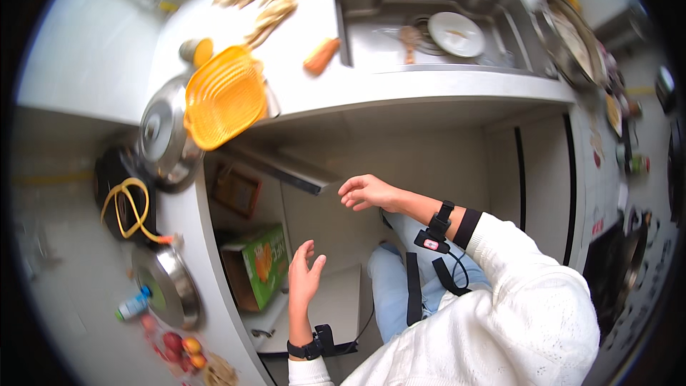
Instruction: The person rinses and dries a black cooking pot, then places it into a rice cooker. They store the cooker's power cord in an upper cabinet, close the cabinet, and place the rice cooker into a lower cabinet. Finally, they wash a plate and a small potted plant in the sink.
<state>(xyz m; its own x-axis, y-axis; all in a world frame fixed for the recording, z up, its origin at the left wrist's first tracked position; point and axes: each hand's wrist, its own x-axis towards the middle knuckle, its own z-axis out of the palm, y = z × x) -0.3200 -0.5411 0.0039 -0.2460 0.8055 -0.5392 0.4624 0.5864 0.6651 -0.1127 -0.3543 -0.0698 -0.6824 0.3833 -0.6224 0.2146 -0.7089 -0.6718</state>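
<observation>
My left hand (pixel 305 274) is raised above an opened white cabinet door (pixel 337 300), its fingers apart and nothing in it. To its left, a green cardboard box (pixel 263 265) sits inside the lower cabinet. My right hand (pixel 368 193) hangs over the floor with loosely bent fingers, holding nothing. Just left of it is the end of another cabinet door (pixel 300 174), standing ajar under the counter. Black straps circle both wrists.
The sink (pixel 370 59) holds a white plate (pixel 456 34). A yellow plastic basket (pixel 228 99) and a metal lid (pixel 163 128) overlap at the counter's corner. A carrot piece (pixel 321 57), a pot (pixel 171 284) and fruit (pixel 182 351) lie on the counters. A wok (pixel 573 37) stands right of the sink.
</observation>
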